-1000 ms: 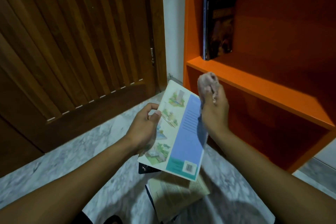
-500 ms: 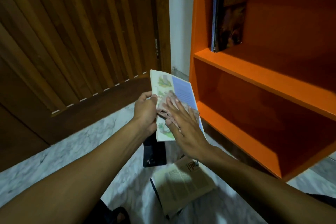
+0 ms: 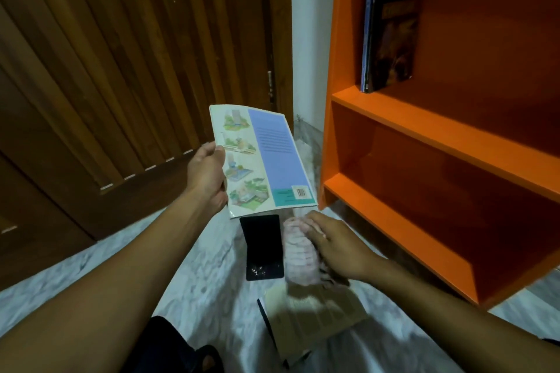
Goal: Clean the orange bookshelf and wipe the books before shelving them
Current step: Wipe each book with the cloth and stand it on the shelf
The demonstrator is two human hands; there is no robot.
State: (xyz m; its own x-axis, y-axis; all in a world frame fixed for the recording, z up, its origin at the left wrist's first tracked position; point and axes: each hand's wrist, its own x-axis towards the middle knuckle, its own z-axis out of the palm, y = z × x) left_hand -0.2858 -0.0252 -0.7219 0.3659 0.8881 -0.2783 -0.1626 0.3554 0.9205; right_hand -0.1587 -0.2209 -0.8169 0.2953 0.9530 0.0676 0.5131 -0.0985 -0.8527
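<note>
Over on the left, the left hand (image 3: 209,174) pinches the thin book (image 3: 262,157) by its edge, cover up, near the orange bookshelf (image 3: 424,127). Half a second ago the right hand (image 3: 336,247) lay flat on that cover; now it has dropped below the book, fingers curled around the pale cloth (image 3: 300,254). That cover looks wiped, so shelving seems next. Further right, dark books (image 3: 391,24) stand on the shelf. Motion blurs the cloth and the open book (image 3: 315,315) on the floor; the black object (image 3: 263,247) beside them I cannot identify.
</note>
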